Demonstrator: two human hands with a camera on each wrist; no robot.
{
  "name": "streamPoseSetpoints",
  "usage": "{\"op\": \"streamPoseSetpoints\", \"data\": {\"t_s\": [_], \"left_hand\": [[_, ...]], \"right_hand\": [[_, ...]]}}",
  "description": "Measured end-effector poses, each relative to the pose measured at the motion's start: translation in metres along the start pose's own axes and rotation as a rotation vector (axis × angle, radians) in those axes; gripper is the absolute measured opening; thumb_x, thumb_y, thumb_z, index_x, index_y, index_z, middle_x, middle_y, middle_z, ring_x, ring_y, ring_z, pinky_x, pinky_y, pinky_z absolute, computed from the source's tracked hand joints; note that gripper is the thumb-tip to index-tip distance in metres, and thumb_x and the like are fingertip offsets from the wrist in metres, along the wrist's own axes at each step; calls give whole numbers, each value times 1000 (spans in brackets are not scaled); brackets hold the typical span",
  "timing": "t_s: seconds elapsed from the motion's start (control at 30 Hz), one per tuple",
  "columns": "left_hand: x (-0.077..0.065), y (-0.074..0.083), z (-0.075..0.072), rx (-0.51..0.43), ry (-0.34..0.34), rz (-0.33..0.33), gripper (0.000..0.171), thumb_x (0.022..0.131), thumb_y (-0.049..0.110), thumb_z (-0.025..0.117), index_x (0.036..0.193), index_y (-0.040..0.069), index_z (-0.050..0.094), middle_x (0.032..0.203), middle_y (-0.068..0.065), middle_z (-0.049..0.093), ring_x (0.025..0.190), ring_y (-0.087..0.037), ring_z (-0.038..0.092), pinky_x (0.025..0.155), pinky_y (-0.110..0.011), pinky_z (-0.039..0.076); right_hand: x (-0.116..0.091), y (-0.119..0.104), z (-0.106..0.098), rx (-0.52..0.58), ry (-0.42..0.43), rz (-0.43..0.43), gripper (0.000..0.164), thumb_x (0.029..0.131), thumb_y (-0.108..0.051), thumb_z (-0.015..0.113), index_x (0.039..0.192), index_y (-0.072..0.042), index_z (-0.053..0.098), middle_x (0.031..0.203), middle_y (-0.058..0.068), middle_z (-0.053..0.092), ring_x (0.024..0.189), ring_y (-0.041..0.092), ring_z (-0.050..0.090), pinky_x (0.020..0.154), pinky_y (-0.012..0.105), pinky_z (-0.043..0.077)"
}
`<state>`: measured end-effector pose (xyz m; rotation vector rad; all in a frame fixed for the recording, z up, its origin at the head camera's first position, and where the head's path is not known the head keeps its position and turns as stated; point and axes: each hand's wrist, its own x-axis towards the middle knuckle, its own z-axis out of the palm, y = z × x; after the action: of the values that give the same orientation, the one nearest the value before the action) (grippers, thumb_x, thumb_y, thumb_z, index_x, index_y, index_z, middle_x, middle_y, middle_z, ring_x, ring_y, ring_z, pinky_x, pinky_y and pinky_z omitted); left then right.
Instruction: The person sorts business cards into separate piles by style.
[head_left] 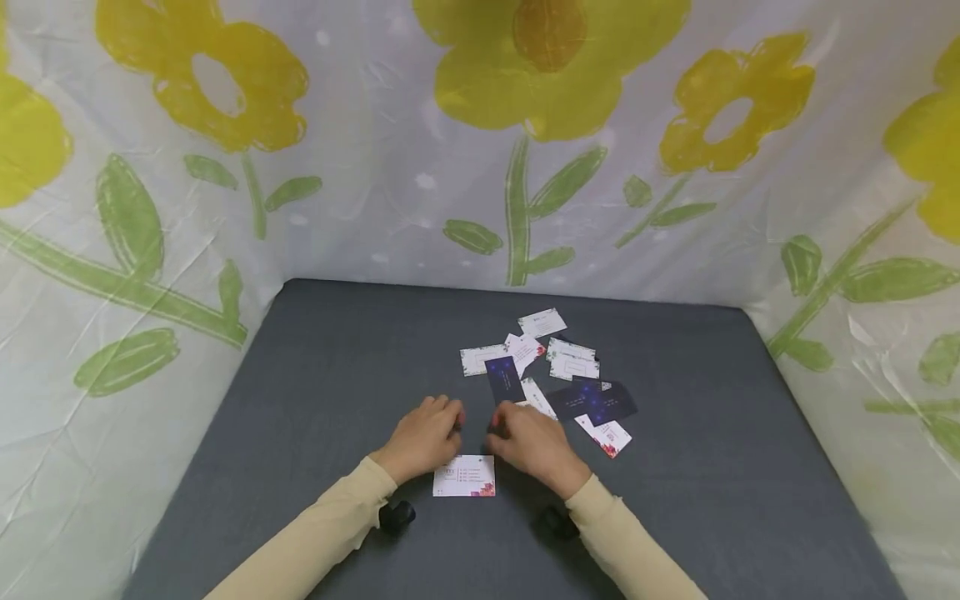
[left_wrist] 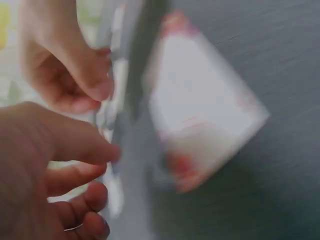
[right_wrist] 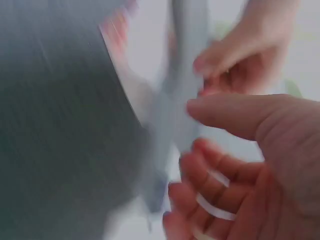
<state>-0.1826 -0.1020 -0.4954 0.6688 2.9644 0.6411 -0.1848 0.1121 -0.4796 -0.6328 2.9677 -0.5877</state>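
Observation:
A white business card (head_left: pixel 456 487) with pink and red floral corners lies flat on the dark grey table in front of the person. My left hand (head_left: pixel 425 437) hovers over its far left corner, fingers loosely bent. Across from it, my right hand (head_left: pixel 536 443) hangs just beyond the card's right side. Both wrist views are blurred. In the left wrist view, the card (left_wrist: pixel 205 85) lies beside the left hand (left_wrist: pixel 60 145), whose thumb and fingers hold nothing. The right wrist view shows the right hand (right_wrist: pixel 255 160) with thumb and relaxed fingers apart, nothing between them.
Beyond the right hand, several cards lie scattered and partly overlapping: dark blue cards (head_left: pixel 504 381), white cards with green leaf edges (head_left: pixel 574 367) and a red-cornered white card (head_left: pixel 609 437). A white curtain (head_left: pixel 375 167) with yellow flowers stands behind the table (head_left: pixel 337 350).

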Motion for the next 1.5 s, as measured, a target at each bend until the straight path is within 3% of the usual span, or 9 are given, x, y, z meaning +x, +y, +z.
{"op": "streamPoseSetpoints", "data": {"t_s": [0.13,0.23,0.37,0.5,0.63,0.77,1.1,1.27,1.5], "left_hand": [[43,6,-25,13,38,-74,24,97,24,70,115,7,72,104,-8,69,95,-25,56,75,-41,53],[83,11,-30,103,49,-96,34,100,34,68,115,4,74,109,-15,69,101,-32,56,82,-46,53],[132,22,-11,204,5,-144,50,100,48,64,113,1,75,114,-21,66,109,-36,54,89,-48,53],[158,36,22,218,-21,-214,58,100,55,62,125,3,73,122,-20,63,116,-35,52,97,-46,52],[162,43,48,265,60,-187,46,101,45,66,122,6,76,119,-17,65,114,-32,55,98,-44,53],[163,45,57,337,132,-138,37,99,39,69,114,6,78,113,-15,66,108,-29,56,94,-42,54],[166,48,45,350,179,-146,41,94,37,75,118,5,65,110,-14,63,105,-28,53,92,-41,51],[167,44,43,327,229,-96,35,97,30,72,117,2,66,110,-16,61,104,-31,52,92,-42,49],[174,37,24,259,320,-53,20,99,21,68,92,4,74,102,-16,62,99,-32,52,83,-43,48]], "right_hand": [[42,41,-52,-43,-38,-8,12,96,-18,72,106,-12,73,91,3,74,84,20,67,71,40,55],[75,68,-72,-143,-106,-62,22,98,-13,69,120,-10,73,112,12,72,106,31,64,91,49,55],[110,87,-69,-250,-274,-61,48,101,-14,67,148,-16,58,148,20,52,136,41,46,115,58,40],[130,96,-56,-272,-396,6,60,103,-17,64,159,-25,44,167,18,30,154,43,27,125,62,26],[133,98,-44,-295,-419,78,59,104,-24,64,159,-31,44,170,15,27,158,42,23,127,61,23],[132,94,-40,-356,-363,75,53,102,-26,67,153,-29,52,167,16,35,156,41,28,126,59,26],[134,86,-43,-457,-245,-19,52,98,-26,73,146,-14,57,150,16,51,141,37,44,119,55,35],[133,89,-50,-391,-152,-55,22,96,-15,74,118,-15,74,124,6,73,120,30,59,110,52,42],[125,92,-69,-352,-17,-100,14,95,-10,74,107,-15,79,109,3,77,108,29,63,104,50,47]]}}
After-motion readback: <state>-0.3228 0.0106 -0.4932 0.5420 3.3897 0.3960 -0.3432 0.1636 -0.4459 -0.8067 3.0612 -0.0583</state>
